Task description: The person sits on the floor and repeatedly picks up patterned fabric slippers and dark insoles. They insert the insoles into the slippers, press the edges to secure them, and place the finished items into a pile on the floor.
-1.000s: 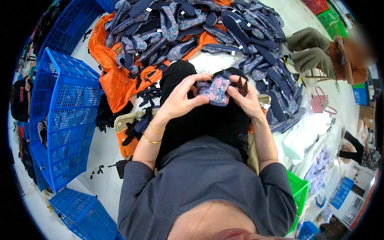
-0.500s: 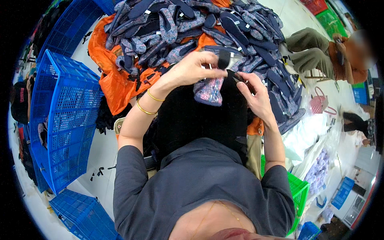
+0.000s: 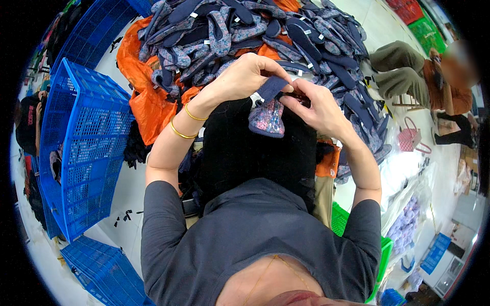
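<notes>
A slipper (image 3: 267, 120) with a pink, blue and grey patterned toe and navy trim hangs over my lap, between my two hands. My left hand (image 3: 246, 76) pinches its navy upper part from above, thumb and fingers closed. On the other side, my right hand (image 3: 317, 106) has its fingers bent and closed at the slipper's edge, close to the left fingertips. Something small and dark shows by the right fingers; I cannot make out what it is. Beyond my hands lies a big heap of similar patterned slippers (image 3: 219, 33) with navy soles and small white tags.
An orange sheet (image 3: 148, 115) lies under the heap. Blue plastic crates (image 3: 94, 153) stand at the left, a green crate (image 3: 339, 218) near my right elbow. At the far right a person (image 3: 403, 76) sits near a pink checked bag (image 3: 408, 137). Dark scraps dot the floor.
My hands have come together over the slipper. The right fingers have moved in to its edge, and the dark tool seen in them before is now mostly hidden. The navy part has turned.
</notes>
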A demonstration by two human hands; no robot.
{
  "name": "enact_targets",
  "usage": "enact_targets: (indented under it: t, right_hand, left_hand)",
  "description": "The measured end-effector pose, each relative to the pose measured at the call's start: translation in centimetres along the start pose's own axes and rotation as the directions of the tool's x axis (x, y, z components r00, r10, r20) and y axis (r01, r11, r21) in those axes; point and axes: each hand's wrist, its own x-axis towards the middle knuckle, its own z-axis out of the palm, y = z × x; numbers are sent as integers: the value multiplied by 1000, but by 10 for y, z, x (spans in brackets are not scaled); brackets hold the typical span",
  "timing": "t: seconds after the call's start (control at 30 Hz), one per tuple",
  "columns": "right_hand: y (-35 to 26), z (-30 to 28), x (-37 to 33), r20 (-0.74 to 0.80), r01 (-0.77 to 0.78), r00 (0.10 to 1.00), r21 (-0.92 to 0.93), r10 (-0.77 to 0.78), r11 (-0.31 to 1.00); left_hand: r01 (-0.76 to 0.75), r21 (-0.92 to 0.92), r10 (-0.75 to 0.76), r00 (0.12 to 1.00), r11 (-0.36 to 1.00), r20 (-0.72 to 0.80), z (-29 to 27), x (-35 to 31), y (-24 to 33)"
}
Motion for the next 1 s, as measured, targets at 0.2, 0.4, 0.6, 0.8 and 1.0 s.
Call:
enact_targets:
  t: [0.2,0.4,0.6,0.8,1.0]
  right_hand:
    - [-7,-13,16,150,32,988,35,-37,999]
    - [1,-11,20,182,49,982,37,-55,998]
    - [1,-8,12,164,-16,986,162,-11,987]
    - [7,-5,12,97,78,992,59,-83,995]
    - [36,-19,-3,-105,-162,968,426,227,890]
  left_hand:
    - [-17,-65,16,1000,998,-26,3,0,-3]
    - [16,-70,-16,1000,997,-8,3,-1,-3]
    - [4,-283,-21,998,959,-58,5,-4,-9]
    - [-85,-248,40,983,965,-182,-10,-3,-10]
    - [-14,489,83,989,872,-119,-23,-14,-19]
